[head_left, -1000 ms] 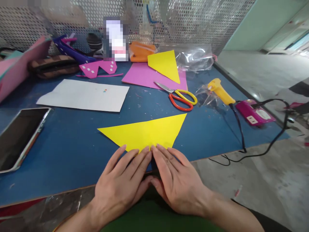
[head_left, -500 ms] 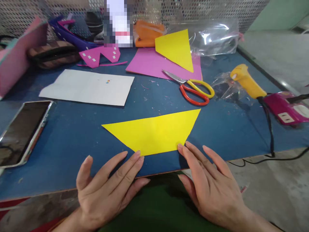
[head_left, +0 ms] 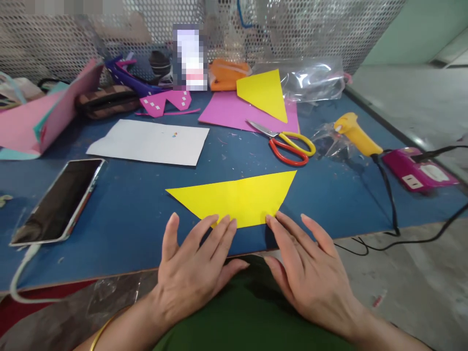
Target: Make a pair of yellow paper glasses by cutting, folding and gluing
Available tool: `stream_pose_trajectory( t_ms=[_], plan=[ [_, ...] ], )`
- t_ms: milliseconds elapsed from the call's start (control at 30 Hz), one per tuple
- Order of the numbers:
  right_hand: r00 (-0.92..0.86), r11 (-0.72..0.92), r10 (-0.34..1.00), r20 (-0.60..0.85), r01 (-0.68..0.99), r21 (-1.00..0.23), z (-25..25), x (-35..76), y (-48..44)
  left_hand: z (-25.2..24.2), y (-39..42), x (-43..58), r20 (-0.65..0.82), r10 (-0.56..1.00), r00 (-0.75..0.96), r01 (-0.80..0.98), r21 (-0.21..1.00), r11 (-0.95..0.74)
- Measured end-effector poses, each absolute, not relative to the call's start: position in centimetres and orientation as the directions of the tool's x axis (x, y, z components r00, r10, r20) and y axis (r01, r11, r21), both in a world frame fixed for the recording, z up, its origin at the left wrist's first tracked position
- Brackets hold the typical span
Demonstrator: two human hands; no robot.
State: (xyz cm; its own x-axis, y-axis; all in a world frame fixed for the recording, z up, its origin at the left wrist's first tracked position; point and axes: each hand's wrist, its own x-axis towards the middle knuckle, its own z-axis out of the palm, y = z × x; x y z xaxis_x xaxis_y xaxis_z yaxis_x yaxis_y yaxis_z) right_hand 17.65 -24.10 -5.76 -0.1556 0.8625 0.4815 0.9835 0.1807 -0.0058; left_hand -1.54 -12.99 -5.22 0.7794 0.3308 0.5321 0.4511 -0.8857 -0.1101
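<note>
A yellow paper trapezoid point(head_left: 234, 195) lies flat on the blue table before me, its long edge facing away. My left hand point(head_left: 199, 258) rests its fingertips on the near left part of the sheet, fingers stretched out and thumb apart. At the near right corner, my right hand point(head_left: 307, 265) touches the paper with its index fingertip, the other fingers spread. Neither hand grips anything. Beyond the sheet lie scissors point(head_left: 280, 141) with one red and one yellow handle, blades partly apart. A second yellow piece point(head_left: 265, 92) lies on a pink sheet point(head_left: 223, 109) behind them.
To the left are a white sheet point(head_left: 153, 144), a phone point(head_left: 64, 200) with a cable and a pink folder point(head_left: 66, 112). A pink paper cutout point(head_left: 161, 103) lies behind. At right, a yellow glue gun point(head_left: 356, 134) and a magenta power socket point(head_left: 417, 170) trail black cords.
My left hand has slid right and farther onto the near edge of the yellow paper. The right hand stays at its corner. The camera view has shifted, showing more of the left side.
</note>
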Motion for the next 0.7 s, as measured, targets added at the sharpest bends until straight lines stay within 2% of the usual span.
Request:
stream_pose_trajectory(
  t_ms=[100,267,467,700],
  plan=[
    [-0.202,0.226,0.836,0.511,0.974,0.014,-5.6,17.2,-23.6,-5.6,-13.1,-1.5,0.559,0.331,0.76,0.453,-0.09,-0.887],
    [-0.339,0.362,0.812,0.475,0.931,0.045,-6.0,16.0,-22.0,-6.8,-13.5,-2.0,0.573,0.407,0.711,0.496,0.001,-0.868],
    [-0.249,0.264,0.854,0.456,0.964,0.033,-6.1,16.2,-22.5,-6.6,-13.2,-2.6,0.542,0.372,0.753,0.477,-0.062,-0.877],
    [-0.177,0.188,0.868,0.464,0.982,0.022,-5.8,17.7,-23.5,-6.3,-13.0,-2.1,0.575,0.429,0.696,0.49,0.055,-0.87]
  ],
)
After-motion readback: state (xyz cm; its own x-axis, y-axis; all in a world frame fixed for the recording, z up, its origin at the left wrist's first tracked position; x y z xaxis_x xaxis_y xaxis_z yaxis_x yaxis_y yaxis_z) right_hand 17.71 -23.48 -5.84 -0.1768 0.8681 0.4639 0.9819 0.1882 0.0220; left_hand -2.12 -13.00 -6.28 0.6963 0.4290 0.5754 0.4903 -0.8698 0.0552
